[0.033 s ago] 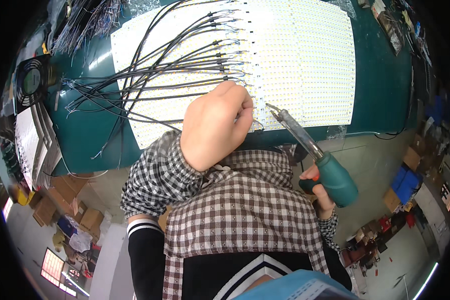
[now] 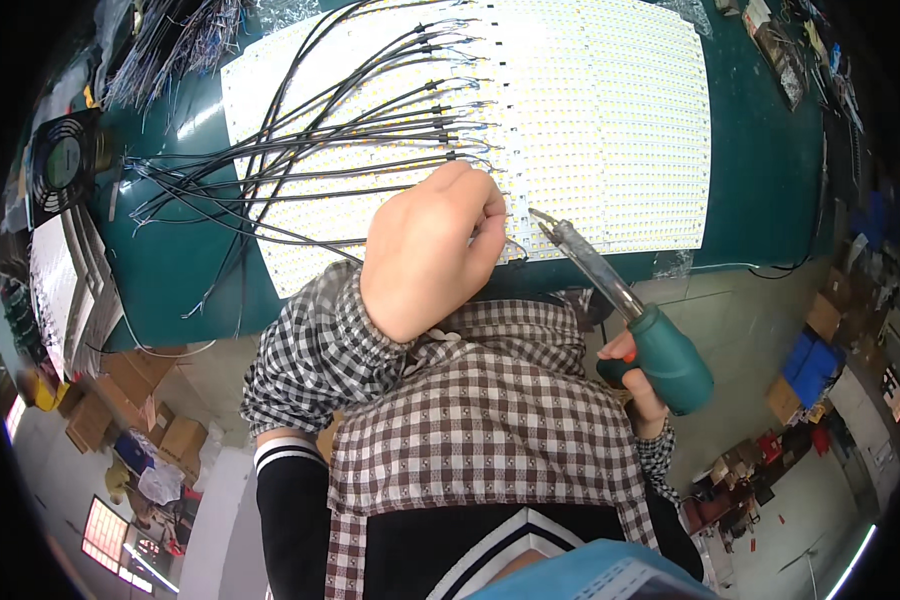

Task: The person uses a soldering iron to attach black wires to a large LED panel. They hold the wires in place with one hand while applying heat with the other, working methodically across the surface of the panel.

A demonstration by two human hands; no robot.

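My left hand (image 2: pixel 430 250) rests on the near edge of a large white LED strip panel (image 2: pixel 610 120), its fingers pinched together on the end of a thin wire (image 2: pixel 515 245). My right hand (image 2: pixel 635 375) grips the green handle of a soldering iron (image 2: pixel 670 360). The iron's metal tip (image 2: pixel 542 216) points at the panel just right of my left fingertips. Several black wires (image 2: pixel 320 150) fan out leftward from the panel's solder points. My checked sleeves cover both forearms.
The panel lies on a green table (image 2: pixel 770 150). A small black fan (image 2: pixel 65 160) and a stack of white panels (image 2: pixel 55 280) sit at the left end. A bundle of loose wires (image 2: pixel 170 50) lies at the far left. Cardboard boxes (image 2: pixel 120 390) stand on the floor.
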